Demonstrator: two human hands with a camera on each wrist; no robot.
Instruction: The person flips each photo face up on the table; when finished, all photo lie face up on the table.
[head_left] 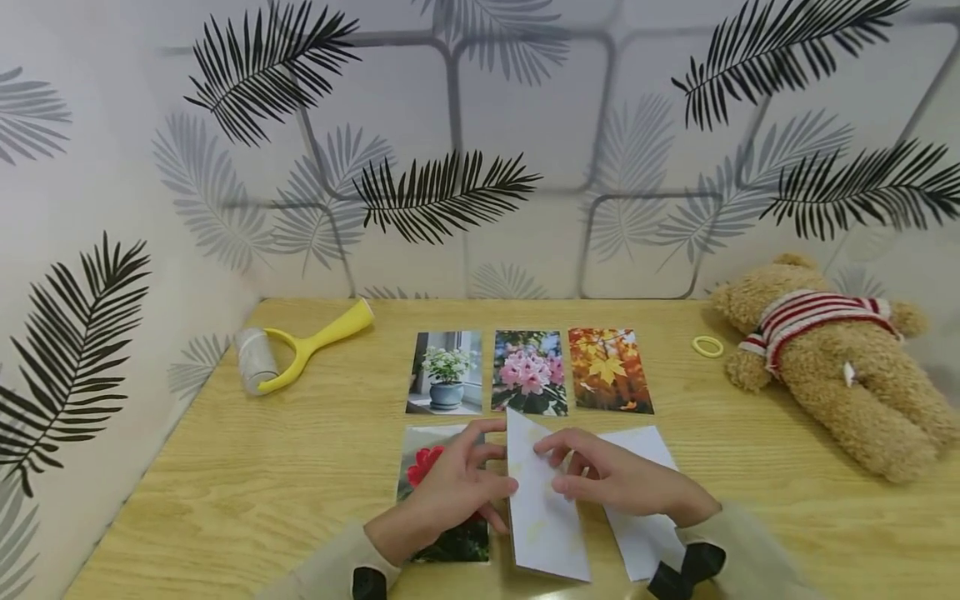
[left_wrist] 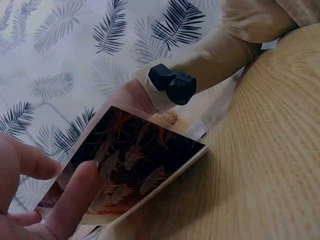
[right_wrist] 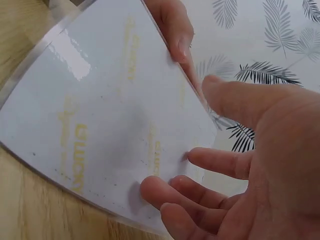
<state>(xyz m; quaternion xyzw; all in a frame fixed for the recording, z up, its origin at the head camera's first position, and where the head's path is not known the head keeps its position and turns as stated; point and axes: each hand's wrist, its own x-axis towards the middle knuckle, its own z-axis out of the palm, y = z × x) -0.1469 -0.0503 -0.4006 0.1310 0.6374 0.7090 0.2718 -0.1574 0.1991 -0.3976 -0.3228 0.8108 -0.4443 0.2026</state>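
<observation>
A photo card (head_left: 543,508) stands tilted on its edge on the table, its white back towards my right hand. My left hand (head_left: 461,492) holds its left edge, the thumb at the edge and the other fingers on the picture side. That side shows a dark, reddish picture (left_wrist: 132,165) with pale feathery plumes. My right hand (head_left: 626,475) touches the white back with loosely bent fingertips, and faint yellow lettering (right_wrist: 80,155) shows there. Under my left arm lies a red flower photo (head_left: 427,462), partly covered. Another white-backed card (head_left: 648,542) lies face down under my right hand.
Behind my hands lie photos of a potted plant (head_left: 446,371), pink flowers (head_left: 528,371) and autumn leaves (head_left: 609,371). A yellow-handled lint roller (head_left: 307,346) is at the left. At the right are a yellow ring (head_left: 707,339) and a teddy bear (head_left: 840,358).
</observation>
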